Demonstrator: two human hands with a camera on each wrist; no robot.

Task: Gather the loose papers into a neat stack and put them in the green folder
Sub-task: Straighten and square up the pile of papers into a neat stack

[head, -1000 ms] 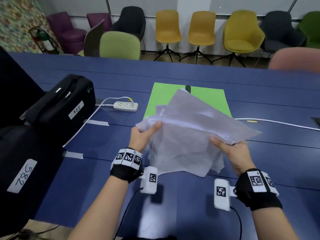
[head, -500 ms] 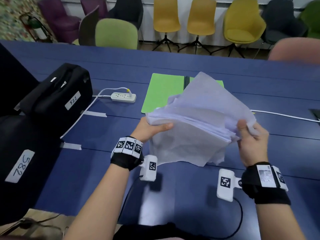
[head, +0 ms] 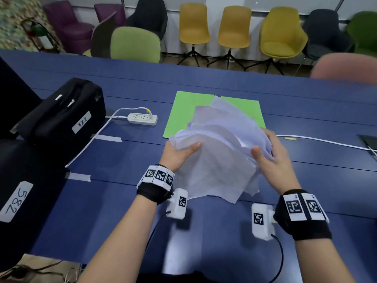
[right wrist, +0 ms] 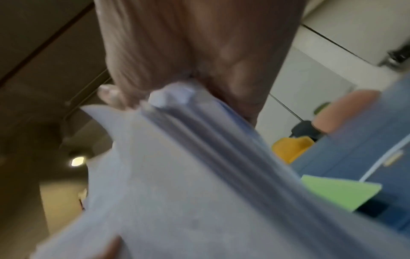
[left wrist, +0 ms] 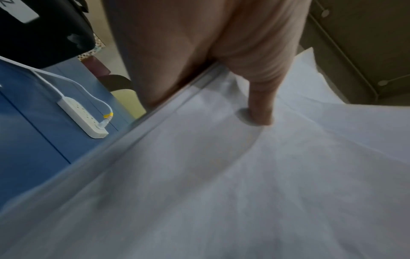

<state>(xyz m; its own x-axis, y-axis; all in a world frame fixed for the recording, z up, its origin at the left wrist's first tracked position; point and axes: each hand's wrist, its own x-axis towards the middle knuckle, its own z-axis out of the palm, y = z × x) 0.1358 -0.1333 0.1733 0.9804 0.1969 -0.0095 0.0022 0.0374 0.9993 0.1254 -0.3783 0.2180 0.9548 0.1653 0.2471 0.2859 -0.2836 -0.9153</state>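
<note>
since the earlier frame the right hand (head: 273, 160) had shifted its grip inward. left hand (head: 177, 154) pinched the papers (head: 220, 152), right hand clasped their opposite edge, above the table (head: 122, 201) before the green folder (head: 183, 113); edges wanted tapping square.

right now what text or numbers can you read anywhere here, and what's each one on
"522": white label on the black bag.
"582": white label on the nearer black case.
Wristband markers: square code patterns, no words.
Papers: no print legible.
</note>
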